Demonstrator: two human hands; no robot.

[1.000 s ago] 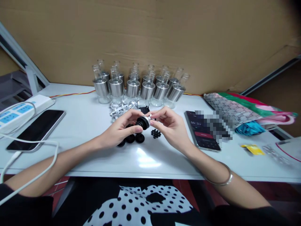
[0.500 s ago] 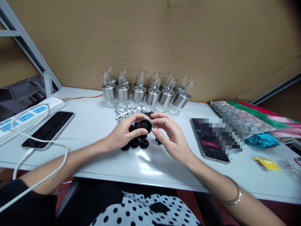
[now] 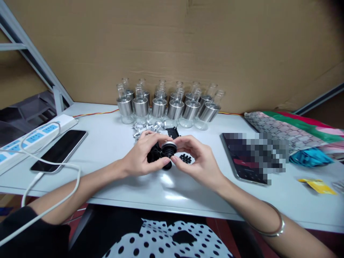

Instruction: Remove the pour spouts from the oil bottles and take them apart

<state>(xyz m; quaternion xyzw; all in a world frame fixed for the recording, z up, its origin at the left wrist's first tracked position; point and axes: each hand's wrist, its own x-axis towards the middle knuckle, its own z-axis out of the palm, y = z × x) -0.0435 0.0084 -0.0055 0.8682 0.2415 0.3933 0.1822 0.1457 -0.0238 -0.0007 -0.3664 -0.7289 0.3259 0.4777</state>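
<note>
My left hand [image 3: 143, 154] and my right hand [image 3: 198, 159] meet at a black ribbed stopper with a silver rim [image 3: 168, 147]. The stopper sits rim up between the thumbs and fingers of both hands, just above the table. Behind my left fingers lies a pile of black stoppers [image 3: 153, 154], partly covered by that hand. Small black rings [image 3: 185, 158] are gathered beside my right fingertips. Beyond the hands are slim black parts [image 3: 172, 132] and a heap of silver-white fittings [image 3: 142, 129].
Several glass bottles with steel sleeves [image 3: 159, 107] stand in rows along the cardboard wall [image 3: 172, 46]. On the left are a power strip [image 3: 40, 134], a phone [image 3: 60, 150] and a white cable [image 3: 61, 164]. Another phone [image 3: 242, 161], a yellow packet [image 3: 317, 186] and patterned bags [image 3: 285, 132] lie right.
The stopper has turned from its open side facing me to upright, rim on top. My right fingers have closed in onto it. More of the small black rings now shows.
</note>
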